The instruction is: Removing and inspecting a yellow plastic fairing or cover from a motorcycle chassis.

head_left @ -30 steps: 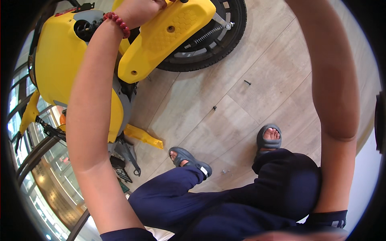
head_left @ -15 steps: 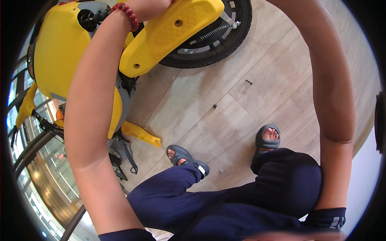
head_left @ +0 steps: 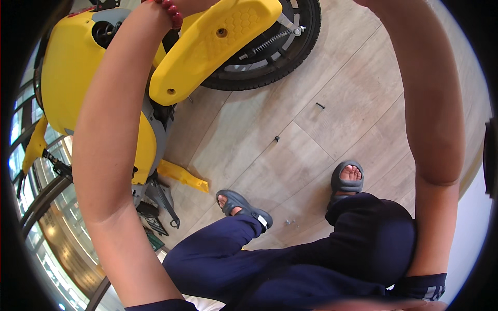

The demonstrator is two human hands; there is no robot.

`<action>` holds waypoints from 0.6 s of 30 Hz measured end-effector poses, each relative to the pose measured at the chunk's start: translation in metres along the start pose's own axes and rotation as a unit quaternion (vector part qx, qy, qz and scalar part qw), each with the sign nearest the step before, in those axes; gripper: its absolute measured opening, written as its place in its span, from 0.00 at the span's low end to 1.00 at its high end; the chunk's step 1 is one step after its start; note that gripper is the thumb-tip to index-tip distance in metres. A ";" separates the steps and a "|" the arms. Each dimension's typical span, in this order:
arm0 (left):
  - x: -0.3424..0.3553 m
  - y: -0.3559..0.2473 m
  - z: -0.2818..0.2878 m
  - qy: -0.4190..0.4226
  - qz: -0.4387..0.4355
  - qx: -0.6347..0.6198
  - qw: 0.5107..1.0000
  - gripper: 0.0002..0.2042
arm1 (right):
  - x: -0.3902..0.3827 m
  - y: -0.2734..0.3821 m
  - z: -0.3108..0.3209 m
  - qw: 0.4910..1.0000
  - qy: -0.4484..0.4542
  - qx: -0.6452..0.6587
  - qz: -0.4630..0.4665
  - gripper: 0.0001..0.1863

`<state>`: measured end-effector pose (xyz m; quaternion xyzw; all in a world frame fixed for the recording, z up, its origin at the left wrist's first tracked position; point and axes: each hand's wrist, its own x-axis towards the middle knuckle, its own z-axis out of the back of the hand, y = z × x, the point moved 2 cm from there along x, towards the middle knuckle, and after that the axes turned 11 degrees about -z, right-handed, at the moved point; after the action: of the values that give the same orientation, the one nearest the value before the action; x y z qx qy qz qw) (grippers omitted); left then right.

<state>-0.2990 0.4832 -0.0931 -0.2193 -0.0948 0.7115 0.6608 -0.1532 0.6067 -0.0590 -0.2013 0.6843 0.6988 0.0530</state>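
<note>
My left arm reaches up past the yellow motor scooter [head_left: 67,72], a red bead bracelet [head_left: 171,11] round its wrist. Only the base of my left hand [head_left: 196,5] shows at the top edge, just above a yellow cover panel [head_left: 207,49] with two bolt holes; its fingers are cut off. My right forearm [head_left: 433,93] rises along the right side to the top edge, where the hand goes out of view. Beside the panel, a black-tyred wheel [head_left: 280,67] carries a coil spring [head_left: 267,44]. What either hand touches is hidden.
On the wood-look floor lie a long black bolt [head_left: 320,105], a shorter dark bolt [head_left: 276,139] and several tiny bits [head_left: 292,223] near my sandals [head_left: 244,203]. A loose-looking yellow strip [head_left: 182,176] and a dark metal bracket [head_left: 165,202] sit beside the scooter.
My left arm has shifted left and up, so the bracelet is now cut by the top edge. The right forearm has edged slightly right. The panel appears slightly lower left in view.
</note>
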 end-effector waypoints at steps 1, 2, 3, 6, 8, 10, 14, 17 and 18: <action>0.005 0.002 -0.001 -0.004 -0.007 -0.002 1.000 0.07 | 0.008 -0.007 -0.003 0.895 -0.193 -0.376 0.145 0.15; 0.002 0.007 -0.001 -0.024 -0.088 0.016 0.996 0.07 | 0.016 -0.006 -0.016 0.607 -0.341 -0.666 0.267 0.15; 0.000 0.013 -0.001 -0.044 -0.168 0.033 0.984 0.06 | 0.007 -0.007 -0.024 0.609 -0.342 -0.663 0.271 0.15; 0.001 0.022 -0.004 -0.040 -0.087 0.022 0.995 0.06 | -0.019 0.003 -0.041 0.779 -0.346 -0.504 0.141 0.15; 0.001 0.016 0.004 -0.029 -0.080 0.036 0.996 0.06 | -0.001 0.006 -0.024 0.838 -0.269 -0.439 0.183 0.13; 0.001 0.013 0.006 -0.019 -0.073 0.047 0.996 0.06 | -0.018 0.010 -0.032 0.807 -0.286 -0.469 0.216 0.10; 0.001 0.021 -0.002 -0.014 -0.101 0.017 0.995 0.05 | -0.004 0.004 -0.022 0.756 -0.309 -0.528 0.232 0.07; -0.002 0.018 0.001 -0.003 -0.114 0.027 0.993 0.05 | 0.008 -0.001 -0.019 0.659 -0.342 -0.595 0.308 0.09; -0.004 0.017 0.002 0.007 -0.099 0.055 0.994 0.04 | 0.017 -0.002 -0.019 0.662 -0.341 -0.592 0.308 0.09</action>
<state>-0.3149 0.4779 -0.0979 -0.1771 -0.0726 0.6453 0.7396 -0.1642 0.5852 -0.0661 0.2848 0.0826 0.9527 -0.0661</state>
